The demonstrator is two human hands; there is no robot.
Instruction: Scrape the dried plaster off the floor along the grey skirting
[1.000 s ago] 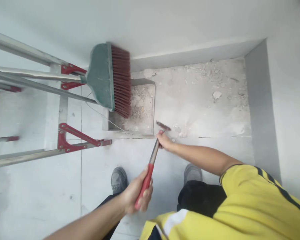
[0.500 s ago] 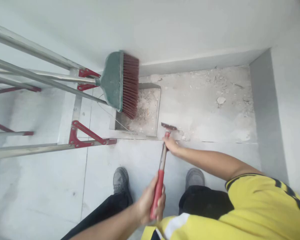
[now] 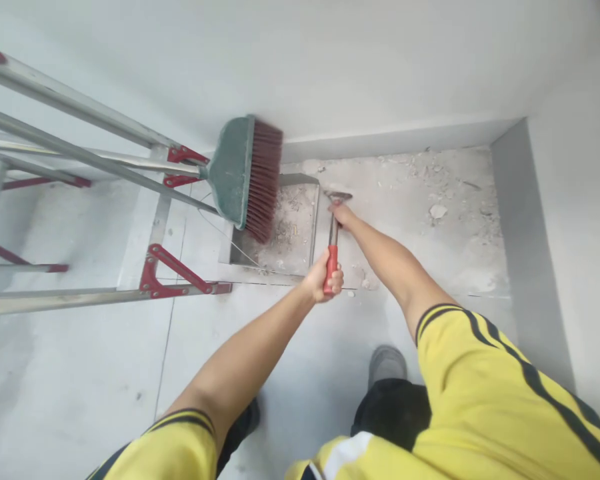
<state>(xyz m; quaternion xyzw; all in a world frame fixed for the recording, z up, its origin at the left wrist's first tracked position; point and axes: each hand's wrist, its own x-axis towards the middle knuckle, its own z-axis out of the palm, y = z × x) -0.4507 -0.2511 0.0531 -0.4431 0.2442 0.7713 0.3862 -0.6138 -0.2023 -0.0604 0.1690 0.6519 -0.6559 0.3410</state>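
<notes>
red-handled scraper (image 3: 333, 235) | just beside dustpan (image 3: 300, 179), floor (image 3: 290, 360) contact unclear | left grip (image 3: 326, 277) wrapped round its handle, right grip (image 3: 343, 215) closed near its head, presumably splitting force and steering | broom (image 3: 233, 173) bristles overlapping dustpan, perhaps kept handy

Yellow short-sleeved shirt (image 3: 470, 413) with dark stripes (image 3: 533, 380) and a white band (image 3: 347, 451), black trousers (image 3: 393, 411), grey shoe (image 3: 387, 365).

Scraper (image 3: 333, 257) partly behind the right hand (image 3: 344, 217)
</notes>
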